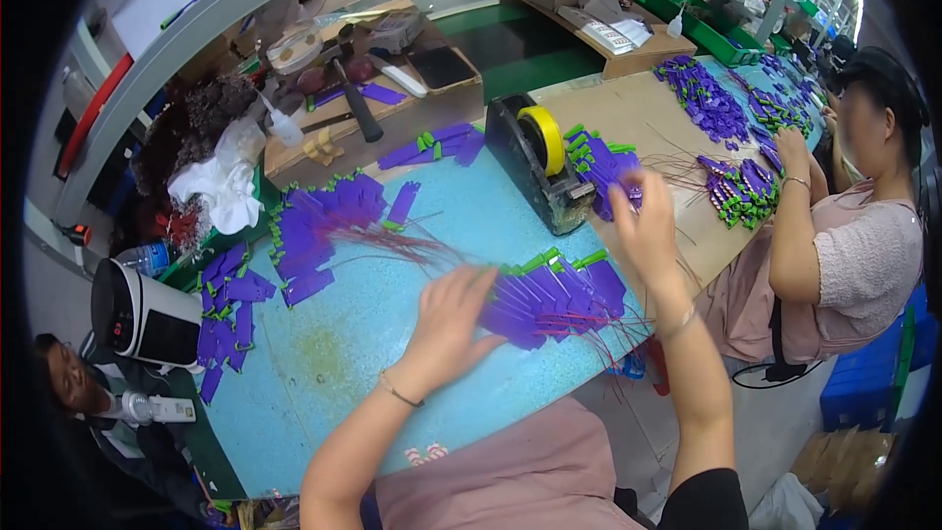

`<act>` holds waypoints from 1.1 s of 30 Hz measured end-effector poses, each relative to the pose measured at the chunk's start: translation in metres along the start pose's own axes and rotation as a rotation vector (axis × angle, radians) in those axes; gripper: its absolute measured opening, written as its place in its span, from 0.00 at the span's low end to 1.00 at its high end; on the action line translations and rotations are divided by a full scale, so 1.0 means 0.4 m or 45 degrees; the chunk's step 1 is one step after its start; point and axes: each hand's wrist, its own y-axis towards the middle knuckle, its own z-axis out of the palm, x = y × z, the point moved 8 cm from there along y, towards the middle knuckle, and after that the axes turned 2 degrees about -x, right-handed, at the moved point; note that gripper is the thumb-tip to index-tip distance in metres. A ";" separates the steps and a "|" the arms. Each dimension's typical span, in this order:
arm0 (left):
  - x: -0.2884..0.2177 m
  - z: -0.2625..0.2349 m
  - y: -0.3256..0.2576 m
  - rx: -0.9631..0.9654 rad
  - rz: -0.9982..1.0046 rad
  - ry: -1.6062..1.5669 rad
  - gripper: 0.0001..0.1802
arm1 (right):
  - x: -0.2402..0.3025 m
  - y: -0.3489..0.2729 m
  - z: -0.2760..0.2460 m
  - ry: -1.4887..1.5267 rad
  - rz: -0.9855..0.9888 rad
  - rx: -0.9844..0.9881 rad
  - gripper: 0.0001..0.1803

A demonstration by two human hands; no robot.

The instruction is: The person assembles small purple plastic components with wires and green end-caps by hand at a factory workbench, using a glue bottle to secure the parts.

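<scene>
Purple strips (554,302) fan out at 3 o'clock from the left hand (446,322), its grip spread; light pressure should keep them aligned. Right hand (648,226) blurs: grip, cannot tell.

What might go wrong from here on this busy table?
Thin reddish strands cross loosely and might tangle. Others, from the fanned flat purple-and-green pieces by the left hand, overhang the blue tabletop and could snag. The right hand, close to the black tape dispenser with the yellow roll, might bump it.
</scene>
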 end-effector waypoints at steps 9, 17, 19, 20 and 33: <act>-0.027 0.042 0.037 0.140 0.040 -0.141 0.59 | 0.104 -0.192 0.039 -0.253 -0.040 0.378 0.11; -0.034 0.006 -0.085 0.071 -0.046 -0.294 0.61 | 0.213 -0.246 0.087 0.498 0.271 0.664 0.08; -0.035 -0.004 -0.094 0.124 -0.033 -0.300 0.62 | 0.244 -0.261 0.084 0.739 0.318 0.669 0.09; -0.037 0.001 -0.101 0.096 0.032 -0.327 0.63 | 0.257 -0.264 0.079 0.746 0.323 0.677 0.09; -0.053 0.000 -0.233 -0.055 -0.193 -0.257 0.60 | 0.379 -0.342 0.018 0.183 -0.148 0.728 0.29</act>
